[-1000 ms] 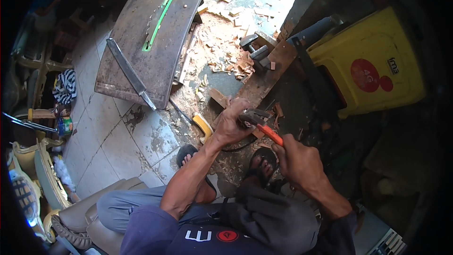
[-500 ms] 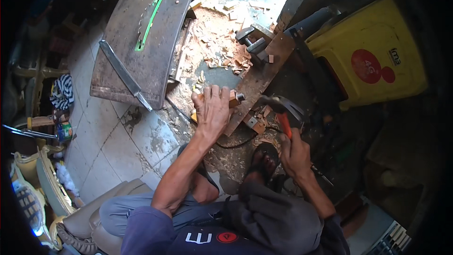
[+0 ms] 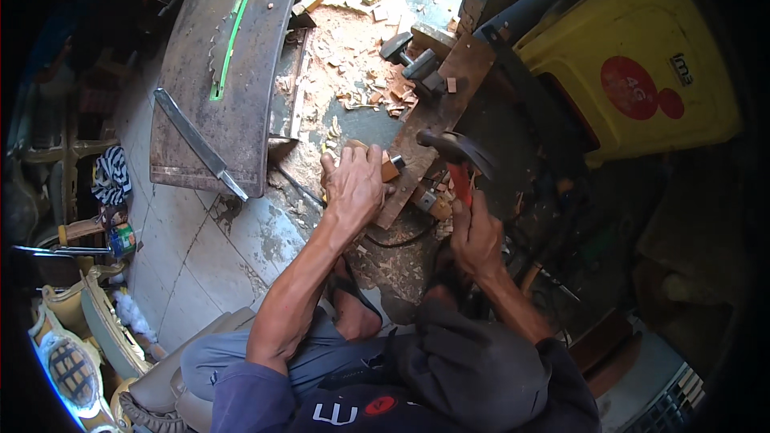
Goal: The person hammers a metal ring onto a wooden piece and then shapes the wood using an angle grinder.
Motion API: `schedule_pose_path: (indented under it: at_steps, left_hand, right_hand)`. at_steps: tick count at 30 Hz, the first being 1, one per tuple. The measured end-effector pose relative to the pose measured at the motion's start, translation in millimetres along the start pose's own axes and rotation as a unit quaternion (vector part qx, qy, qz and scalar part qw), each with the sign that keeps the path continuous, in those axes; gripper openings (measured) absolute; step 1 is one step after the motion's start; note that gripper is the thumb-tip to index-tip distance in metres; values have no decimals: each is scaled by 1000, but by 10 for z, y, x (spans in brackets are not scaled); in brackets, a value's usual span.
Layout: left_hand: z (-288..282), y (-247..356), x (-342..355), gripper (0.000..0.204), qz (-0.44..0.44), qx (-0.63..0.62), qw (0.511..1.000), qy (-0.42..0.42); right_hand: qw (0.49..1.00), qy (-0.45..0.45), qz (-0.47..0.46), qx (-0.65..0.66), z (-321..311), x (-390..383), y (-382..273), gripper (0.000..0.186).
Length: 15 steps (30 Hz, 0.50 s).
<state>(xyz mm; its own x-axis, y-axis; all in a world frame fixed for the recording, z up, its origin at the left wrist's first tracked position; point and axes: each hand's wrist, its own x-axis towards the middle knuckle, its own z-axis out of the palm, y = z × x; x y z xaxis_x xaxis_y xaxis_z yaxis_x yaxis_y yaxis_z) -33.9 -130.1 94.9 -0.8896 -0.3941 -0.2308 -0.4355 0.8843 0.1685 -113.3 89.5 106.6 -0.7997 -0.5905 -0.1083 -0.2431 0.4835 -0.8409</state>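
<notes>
My left hand [image 3: 353, 184] is closed over an orange-brown wooden block [image 3: 388, 169], whose dark metal end points right. Most of the block is hidden under my palm and fingers. My right hand [image 3: 479, 234] is wrapped around the red handle of a claw hammer [image 3: 458, 180]. The hammer's dark head is raised a little to the right of the block's metal end, apart from it. Beneath the two runs a long wooden board [image 3: 437, 116], slanting away to the upper right. A metal clamp-like fitting [image 3: 419, 62] sits at the board's far part.
On the left stands a table saw [image 3: 188, 64] with a green-edged blade slot; a long blade-like metal bar [image 3: 196, 140] lies across its corner. Wood chips and shavings [image 3: 365, 48] cover the floor beyond my hands. To the right is a yellow plastic panel [image 3: 634, 72]. A cable [image 3: 301, 188] trails nearby.
The hammer has moved up and left, closer to the block's metal end. My left hand keeps its hold on the block. The whole view has shifted slightly.
</notes>
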Motion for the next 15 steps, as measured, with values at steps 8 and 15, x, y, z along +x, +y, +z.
schedule_pose_path:
  at_steps: [8, 15]
  left_hand:
    - [-18, 30, -8, 61, 8, 7, 1000, 25]
    - [78, -31, 2, 59, 4, 26, 999, 35]
  right_hand:
    - [998, -46, 19, -29, -69, 127, -90, 23]
    - [998, -47, -24, -39, -123, 219, -123, 29]
